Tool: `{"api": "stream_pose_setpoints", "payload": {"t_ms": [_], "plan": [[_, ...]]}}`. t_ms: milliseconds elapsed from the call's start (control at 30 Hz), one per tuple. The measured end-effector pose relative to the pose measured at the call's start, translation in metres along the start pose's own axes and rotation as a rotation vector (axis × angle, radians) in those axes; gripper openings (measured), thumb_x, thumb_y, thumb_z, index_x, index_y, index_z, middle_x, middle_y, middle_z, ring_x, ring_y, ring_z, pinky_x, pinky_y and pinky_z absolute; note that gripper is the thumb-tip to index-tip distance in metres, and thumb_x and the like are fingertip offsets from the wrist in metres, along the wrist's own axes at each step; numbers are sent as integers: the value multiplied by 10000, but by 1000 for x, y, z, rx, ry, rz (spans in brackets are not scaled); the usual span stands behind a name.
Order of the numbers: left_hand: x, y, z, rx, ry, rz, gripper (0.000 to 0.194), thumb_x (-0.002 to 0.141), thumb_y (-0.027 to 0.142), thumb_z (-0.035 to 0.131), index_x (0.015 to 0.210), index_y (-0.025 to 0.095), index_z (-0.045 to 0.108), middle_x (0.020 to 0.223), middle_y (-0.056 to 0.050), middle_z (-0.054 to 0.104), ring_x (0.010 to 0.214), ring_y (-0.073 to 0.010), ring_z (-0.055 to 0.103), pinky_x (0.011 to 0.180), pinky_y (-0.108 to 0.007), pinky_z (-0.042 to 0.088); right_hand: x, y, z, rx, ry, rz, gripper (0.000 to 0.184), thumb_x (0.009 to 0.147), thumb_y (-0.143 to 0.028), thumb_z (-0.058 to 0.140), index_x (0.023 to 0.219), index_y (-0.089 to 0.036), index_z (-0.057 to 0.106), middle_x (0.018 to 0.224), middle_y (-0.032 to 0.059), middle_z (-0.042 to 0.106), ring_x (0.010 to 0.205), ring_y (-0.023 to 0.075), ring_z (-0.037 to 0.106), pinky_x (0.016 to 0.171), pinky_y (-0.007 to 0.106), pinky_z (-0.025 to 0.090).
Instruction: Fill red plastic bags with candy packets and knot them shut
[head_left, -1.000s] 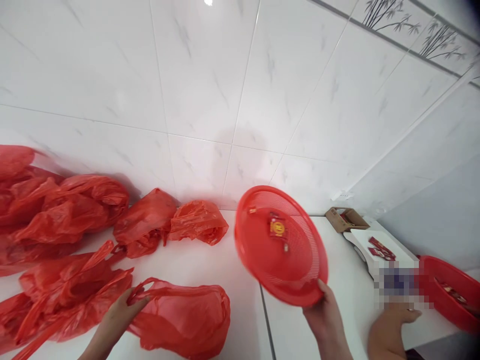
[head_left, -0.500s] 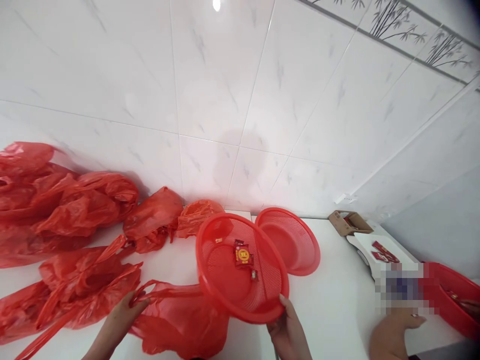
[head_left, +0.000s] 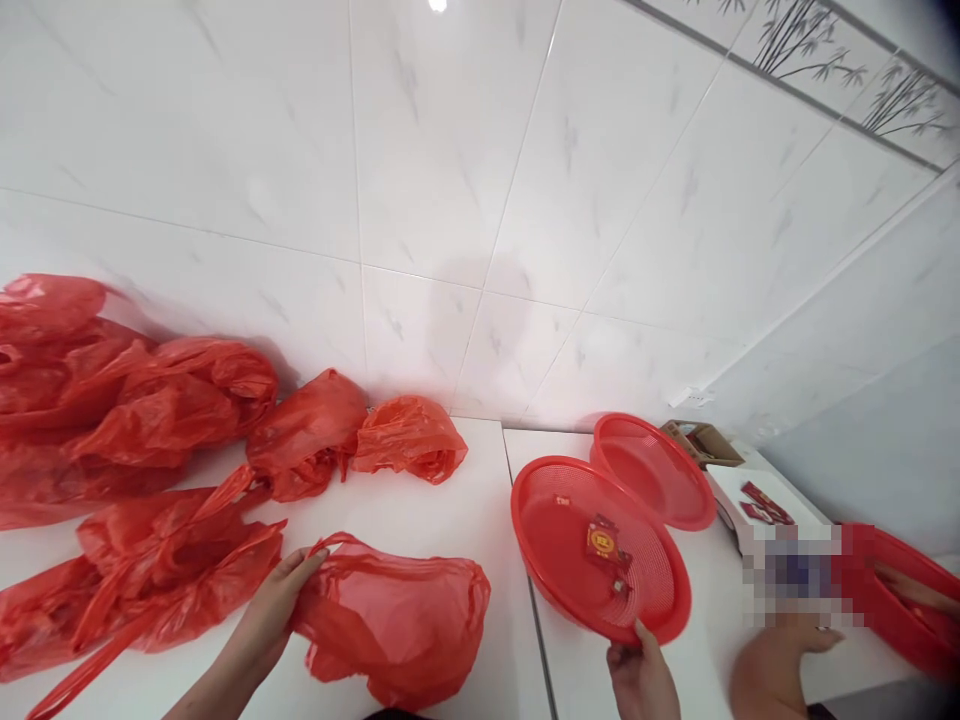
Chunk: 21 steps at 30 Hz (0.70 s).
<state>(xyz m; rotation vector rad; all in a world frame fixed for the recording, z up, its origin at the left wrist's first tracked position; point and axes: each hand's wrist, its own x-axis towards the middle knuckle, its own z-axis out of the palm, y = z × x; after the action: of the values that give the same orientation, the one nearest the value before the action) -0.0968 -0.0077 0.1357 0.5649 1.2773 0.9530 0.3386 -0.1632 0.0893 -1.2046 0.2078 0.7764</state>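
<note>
My left hand [head_left: 289,590] is closed on the top edge of a red plastic bag [head_left: 405,630], whose mouth gapes toward the right. Low on its front rim, my right hand [head_left: 643,665] grips a red mesh basket [head_left: 547,510], which tilts slightly toward me. Inside the basket lie a red packet with a yellow round emblem [head_left: 602,541] and a few small wrapped pieces [head_left: 562,500]. A second red basket [head_left: 654,470] stands behind it, partly overlapped.
Filled red bags [head_left: 165,410] line the wall at the left, and a small one [head_left: 411,437] sits mid-table. Toward the right are a cardboard box [head_left: 701,443], a white tray with red packets [head_left: 765,503], another person's arm [head_left: 776,665] and a red basin [head_left: 900,630].
My right hand has moved the mesh basket to the right, away from the bag, and the rear basket has shifted right too. My left hand has moved slightly right and up with the bag.
</note>
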Motion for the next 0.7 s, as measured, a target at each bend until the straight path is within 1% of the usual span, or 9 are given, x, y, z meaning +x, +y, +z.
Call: {"api": "stream_pose_setpoints", "payload": {"t_ms": [100,200,300,367,467,500,567,633,700], "plan": [[0,4,15,-124,-76,-26,317,606,365,803,742,174,591,605,33,640,520,-130,580,472,-200,442,-6,16,-29,-57,48,69,387,470,-304,797,738,-229,527,533,-105,605,426,66,530,395,166,435],[-1,11,29,-207,-125,1,287,624,314,804,762,174,594,634,30,647,539,-114,583,497,-184,460,-14,38,-51,-140,125,178,418,431,-368,815,685,-226,515,472,-68,586,421,108,552,381,195,417],[-7,20,42,-247,-159,32,263,632,284,802,772,167,612,674,18,659,574,-111,598,523,-176,484,-31,57,-66,-288,132,302,491,458,-582,774,666,-221,515,493,-20,606,453,143,587,390,211,389],[-12,26,48,-257,-165,38,255,626,266,804,777,164,626,703,8,669,603,-121,614,535,-181,499,-50,65,-68,-495,-40,382,568,498,-733,673,699,-220,537,530,3,622,477,157,602,410,218,373],[-16,29,52,-259,-160,43,266,630,260,799,839,169,661,759,-5,690,655,-145,635,559,-202,523,-75,65,-57,-812,-441,441,640,468,-765,667,762,-203,581,539,23,623,458,158,586,424,220,345],[-16,29,52,-263,-155,49,281,630,259,798,864,174,670,777,-6,696,674,-150,639,572,-208,531,-78,61,-50,-866,-518,428,650,462,-750,682,784,-193,592,547,31,626,452,159,580,420,220,335],[-16,26,52,-274,-149,60,302,630,264,797,896,184,680,807,-5,704,703,-156,642,595,-217,541,-74,47,-32,-910,-529,322,637,524,-726,663,853,-184,602,606,46,645,482,167,591,416,223,332],[-15,21,50,-275,-141,59,294,630,276,795,886,185,683,808,-1,702,707,-153,638,600,-218,542,-56,28,-15,-954,-426,86,557,665,-685,569,924,-193,592,707,52,664,582,175,623,457,235,379],[-14,15,48,-253,-132,42,261,638,298,788,841,174,680,773,1,689,685,-143,627,588,-216,535,-28,10,-2,-1002,-338,-45,483,707,-629,540,941,-208,585,780,49,670,698,191,644,539,255,440]]}}
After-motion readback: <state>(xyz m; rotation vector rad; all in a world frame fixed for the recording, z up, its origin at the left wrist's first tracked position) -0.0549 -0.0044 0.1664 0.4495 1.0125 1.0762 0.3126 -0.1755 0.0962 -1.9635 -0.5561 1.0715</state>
